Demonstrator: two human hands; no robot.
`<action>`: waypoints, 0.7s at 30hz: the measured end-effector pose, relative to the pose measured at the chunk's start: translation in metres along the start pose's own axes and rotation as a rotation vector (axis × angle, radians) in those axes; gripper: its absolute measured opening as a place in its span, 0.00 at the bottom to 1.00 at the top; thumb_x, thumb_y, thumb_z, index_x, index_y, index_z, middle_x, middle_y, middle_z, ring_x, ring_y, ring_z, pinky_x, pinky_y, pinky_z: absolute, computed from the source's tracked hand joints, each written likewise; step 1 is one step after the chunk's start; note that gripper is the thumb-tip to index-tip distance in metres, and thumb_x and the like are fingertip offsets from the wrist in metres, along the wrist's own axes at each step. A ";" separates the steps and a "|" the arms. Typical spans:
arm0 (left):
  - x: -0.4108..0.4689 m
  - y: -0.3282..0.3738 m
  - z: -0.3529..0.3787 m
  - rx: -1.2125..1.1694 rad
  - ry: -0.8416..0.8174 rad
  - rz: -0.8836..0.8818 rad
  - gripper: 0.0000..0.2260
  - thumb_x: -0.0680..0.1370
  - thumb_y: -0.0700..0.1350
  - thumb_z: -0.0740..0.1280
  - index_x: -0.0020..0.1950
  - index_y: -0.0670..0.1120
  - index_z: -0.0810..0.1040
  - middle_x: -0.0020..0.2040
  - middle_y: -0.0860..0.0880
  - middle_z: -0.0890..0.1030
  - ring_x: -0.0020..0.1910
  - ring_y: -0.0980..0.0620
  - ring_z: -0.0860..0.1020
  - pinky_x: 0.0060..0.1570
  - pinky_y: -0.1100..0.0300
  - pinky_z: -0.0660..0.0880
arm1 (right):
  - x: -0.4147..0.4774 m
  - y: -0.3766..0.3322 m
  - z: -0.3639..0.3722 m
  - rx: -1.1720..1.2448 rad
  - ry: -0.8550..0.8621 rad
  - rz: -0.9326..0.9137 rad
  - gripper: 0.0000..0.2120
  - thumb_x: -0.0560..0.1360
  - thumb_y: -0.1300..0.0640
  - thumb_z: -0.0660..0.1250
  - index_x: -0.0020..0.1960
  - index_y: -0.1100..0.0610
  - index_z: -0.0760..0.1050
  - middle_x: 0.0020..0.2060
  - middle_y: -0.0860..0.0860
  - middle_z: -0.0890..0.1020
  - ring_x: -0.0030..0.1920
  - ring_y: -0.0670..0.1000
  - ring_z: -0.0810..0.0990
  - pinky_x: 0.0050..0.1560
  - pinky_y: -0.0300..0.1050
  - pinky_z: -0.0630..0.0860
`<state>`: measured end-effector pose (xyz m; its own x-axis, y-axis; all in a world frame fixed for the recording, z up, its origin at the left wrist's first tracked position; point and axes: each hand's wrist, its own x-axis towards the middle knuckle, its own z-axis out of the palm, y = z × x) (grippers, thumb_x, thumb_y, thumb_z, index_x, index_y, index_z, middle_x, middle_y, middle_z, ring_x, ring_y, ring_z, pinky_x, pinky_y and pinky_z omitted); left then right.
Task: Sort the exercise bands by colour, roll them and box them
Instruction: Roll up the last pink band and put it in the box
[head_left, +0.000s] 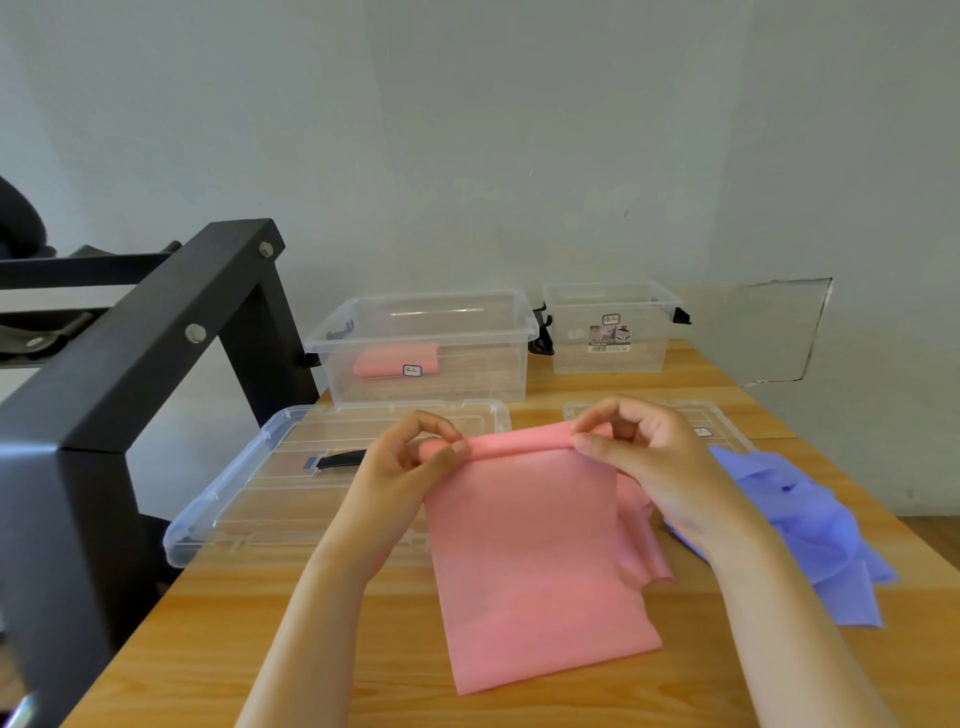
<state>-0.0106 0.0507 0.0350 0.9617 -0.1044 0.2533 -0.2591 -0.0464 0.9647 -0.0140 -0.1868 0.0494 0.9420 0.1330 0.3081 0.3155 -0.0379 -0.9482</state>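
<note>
My left hand (415, 460) and right hand (641, 457) each pinch the rolled far end of the pink band (530, 561), whose free length lies flat on the counter (260, 623). I should turn both ends evenly, keeping the roll tight and its edges square. The large clear box (415, 335) holds one pink roll (384, 364). The smaller box (649, 343) looks empty, though its label hides part.

— Your forearms both reach forward, wrists level.
— Yes, and your left hand (415, 462) and right hand (644, 457) each pinch the rolled end of the pink band (530, 561) between thumb and curled fingertips.
</note>
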 end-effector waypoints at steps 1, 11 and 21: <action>0.001 -0.001 0.001 0.015 0.010 0.000 0.04 0.76 0.41 0.71 0.49 0.47 0.78 0.35 0.50 0.77 0.35 0.53 0.73 0.34 0.62 0.70 | 0.000 0.001 0.001 -0.008 0.004 0.001 0.11 0.72 0.67 0.71 0.42 0.51 0.82 0.39 0.49 0.84 0.41 0.45 0.80 0.45 0.39 0.73; -0.001 0.001 0.002 -0.135 -0.085 -0.058 0.03 0.76 0.42 0.68 0.48 0.49 0.79 0.42 0.50 0.79 0.37 0.51 0.74 0.32 0.61 0.69 | 0.001 0.005 0.002 -0.065 -0.003 -0.015 0.12 0.76 0.66 0.67 0.45 0.50 0.81 0.45 0.59 0.82 0.42 0.51 0.76 0.43 0.46 0.71; 0.000 -0.001 0.007 0.048 0.026 0.004 0.05 0.78 0.41 0.68 0.53 0.47 0.77 0.36 0.56 0.77 0.33 0.60 0.75 0.31 0.69 0.70 | 0.002 0.007 0.003 -0.063 -0.004 0.041 0.06 0.75 0.63 0.70 0.44 0.53 0.80 0.39 0.51 0.83 0.40 0.45 0.80 0.43 0.37 0.73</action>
<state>-0.0109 0.0438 0.0339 0.9624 -0.0793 0.2599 -0.2668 -0.0932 0.9592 -0.0103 -0.1840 0.0434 0.9538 0.1344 0.2686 0.2832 -0.1052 -0.9533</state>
